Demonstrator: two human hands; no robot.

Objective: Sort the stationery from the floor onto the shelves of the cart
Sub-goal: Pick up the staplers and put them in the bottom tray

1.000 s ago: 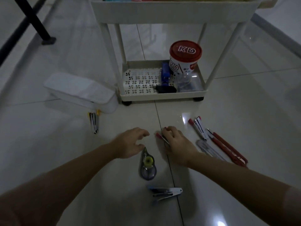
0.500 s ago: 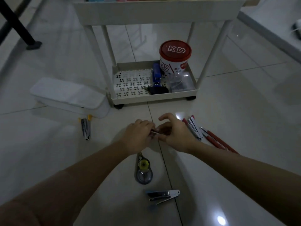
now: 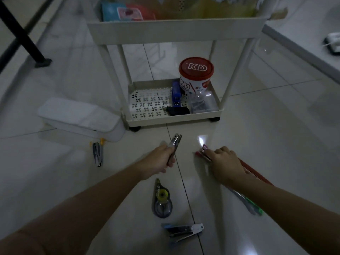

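Observation:
My left hand (image 3: pixel 161 160) is closed around a small metal stapler (image 3: pixel 174 144), held just above the floor and pointing at the cart. My right hand (image 3: pixel 226 162) rests on a red-and-pink stapler (image 3: pixel 203 152) on the floor, fingers over it; whether it grips is unclear. The white cart (image 3: pixel 174 27) stands ahead. Its bottom shelf (image 3: pixel 147 103) holds a red-lidded tub (image 3: pixel 196 76), a blue stapler (image 3: pixel 176 96) and a black item (image 3: pixel 177 110). On the floor lie a correction tape (image 3: pixel 161 199), a blue stapler (image 3: pixel 184 231), a yellow-tipped stapler (image 3: pixel 97 152), red pens (image 3: pixel 255 173) and a green pen (image 3: pixel 253 207).
A white lidded box (image 3: pixel 79 118) lies on the tiles left of the cart. A black stand leg (image 3: pixel 24 35) is at the far left. A low white ledge (image 3: pixel 303 45) runs along the right. Colourful books (image 3: pixel 127 13) fill the cart's upper shelf.
The small metal stapler has passed from between both hands into my left hand alone, which lifted it forward. My right hand moved right onto the red-and-pink stapler.

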